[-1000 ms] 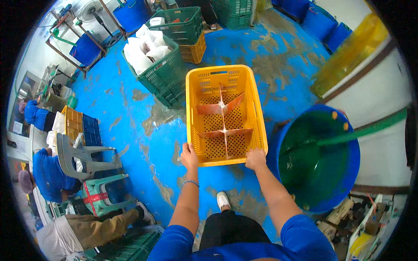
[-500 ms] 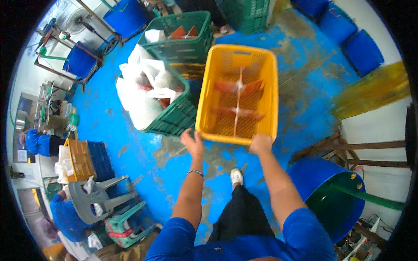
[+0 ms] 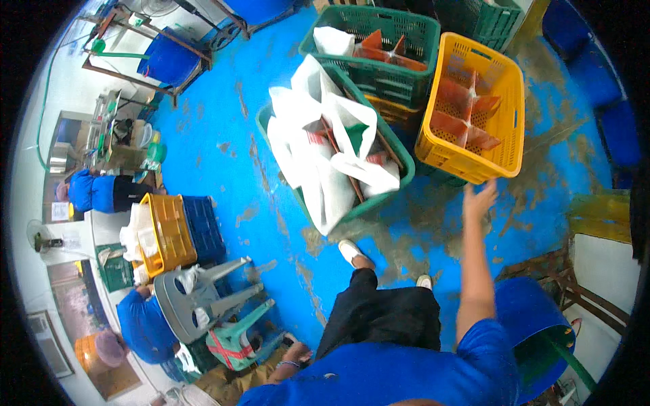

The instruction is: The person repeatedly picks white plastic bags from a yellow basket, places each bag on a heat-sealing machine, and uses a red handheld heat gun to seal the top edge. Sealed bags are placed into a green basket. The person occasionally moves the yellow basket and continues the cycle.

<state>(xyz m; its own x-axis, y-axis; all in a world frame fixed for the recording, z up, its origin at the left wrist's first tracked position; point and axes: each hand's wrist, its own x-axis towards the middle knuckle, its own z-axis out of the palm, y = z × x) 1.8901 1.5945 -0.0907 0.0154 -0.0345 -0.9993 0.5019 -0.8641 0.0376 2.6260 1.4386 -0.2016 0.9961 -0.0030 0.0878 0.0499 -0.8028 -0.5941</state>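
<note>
The person's two hands are resting well apart. The right hand (image 3: 481,201) is stretching forward with its fingers spreading just at the near end of a yellow crate (image 3: 512,115); whether the fingertips are touching it is hard to tell. The crate is standing upright beyond that hand, its open top facing up and its long axis running away from the hand, tilting slightly rightward at the far end. Inside, red dividers (image 3: 452,125) are crossing, the longest panel following that axis. What is bearing the crate is mostly hidden, with only a green edge showing underneath. To the left of the right hand, a green crate (image 3: 408,169) is holding white bags (image 3: 308,172), which are covering most of its contents. The left hand (image 3: 296,353) is hanging low, far back and left, beside khaki trousers (image 3: 233,380); its fingers are blurring, so its grip cannot be told. Behind the right hand, to its right, a blue tub (image 3: 531,308) is standing, the dark round border cutting off its lower part.
</note>
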